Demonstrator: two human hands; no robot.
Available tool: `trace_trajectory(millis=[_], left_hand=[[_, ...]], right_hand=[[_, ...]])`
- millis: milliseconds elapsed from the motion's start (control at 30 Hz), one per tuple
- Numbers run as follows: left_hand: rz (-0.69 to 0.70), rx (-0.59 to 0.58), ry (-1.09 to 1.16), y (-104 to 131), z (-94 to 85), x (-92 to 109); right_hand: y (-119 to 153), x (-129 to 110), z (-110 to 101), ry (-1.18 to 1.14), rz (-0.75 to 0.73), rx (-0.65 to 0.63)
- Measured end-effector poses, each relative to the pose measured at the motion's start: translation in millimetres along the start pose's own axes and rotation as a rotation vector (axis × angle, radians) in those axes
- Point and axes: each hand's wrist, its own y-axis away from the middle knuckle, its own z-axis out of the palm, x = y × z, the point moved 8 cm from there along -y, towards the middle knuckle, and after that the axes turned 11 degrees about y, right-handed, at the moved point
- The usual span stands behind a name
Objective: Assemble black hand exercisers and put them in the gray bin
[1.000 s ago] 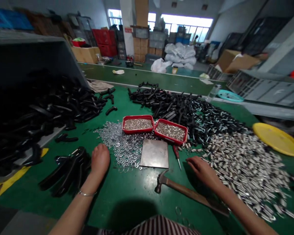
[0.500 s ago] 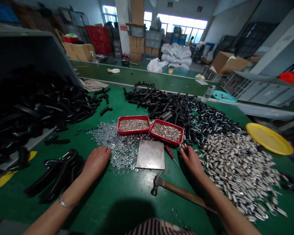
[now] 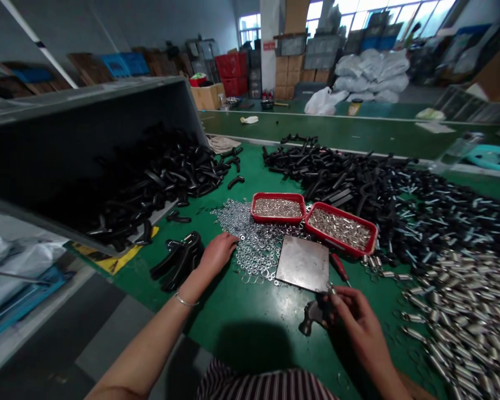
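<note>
My left hand is at the left edge of a spread of metal washers, fingers curled together; anything in their tips is hidden. Between the thumb and fingers of my right hand is a small metal cylinder, held by the near right corner of a square steel plate. Under that hand lies a claw hammer, its handle mostly covered. A red-handled screwdriver rests right of the plate. Two red trays of small metal pins stand behind it.
Many shiny metal cylinders are heaped at the right. Black parts with bolts and black handles cover the back. Several black handles lie left of my left hand, near a tipped grey bin of more black parts.
The view has turned left. My right hand has come from beside the right red tray to the plate's near corner, with a small metal cylinder in its fingers. My left hand stays by the washers.
</note>
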Motion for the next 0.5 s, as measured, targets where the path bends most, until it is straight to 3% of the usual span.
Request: trace_trajectory(millis=[100,233,500], left_hand=[[0.012,-0.072,-0.078,-9,11.0,9],[0.000,-0.060,-0.145,-19,14.1,16],[-0.012,0.000,-0.093,-24,13.5,17]], right_hand=[[0,-9,27,0.023,-0.052,-0.070],[3,-10,51,0.018,-0.065,-0.141],[5,-12,61,-0.113,-0.005,-0.162]])
